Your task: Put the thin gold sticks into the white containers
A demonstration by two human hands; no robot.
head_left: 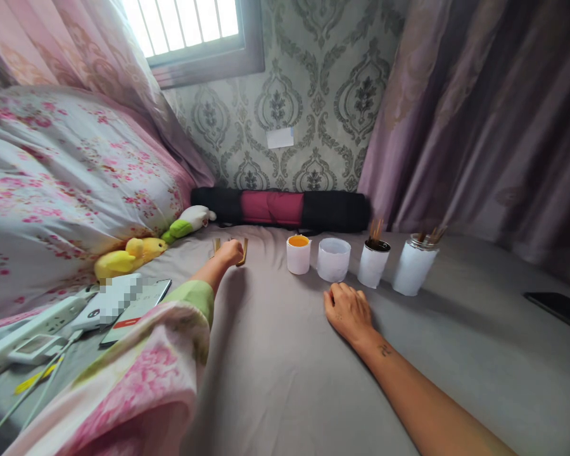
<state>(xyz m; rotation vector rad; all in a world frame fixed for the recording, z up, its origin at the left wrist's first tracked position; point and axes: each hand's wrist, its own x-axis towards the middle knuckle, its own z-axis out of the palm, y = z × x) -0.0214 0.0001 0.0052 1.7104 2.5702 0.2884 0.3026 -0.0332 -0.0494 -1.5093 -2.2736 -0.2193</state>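
My left hand (pixel 228 252) reaches far forward over the grey sheet, its fingers closed. Thin brown sticks (pixel 244 252) show on both sides of it; what the fingertips grip is hidden. Resting palm down on the sheet, my right hand (pixel 349 310) has its fingers curled in and nothing visible in them. Just beyond it stand a white-wrapped cup with orange inside (pixel 298 256), a wider whitish cup (pixel 333 261), a white-wrapped can with a dark inside (pixel 374 266) holding several sticks, and a taller wrapped jar (pixel 413 269), also with sticks.
At the left lie a yellow plush toy (pixel 130 256), a phone (pixel 140 310), a white power strip (pixel 33 339) and cables. A black and maroon roll (pixel 278 209) lies along the wall. A dark flat object (pixel 558 310) rests at the far right.
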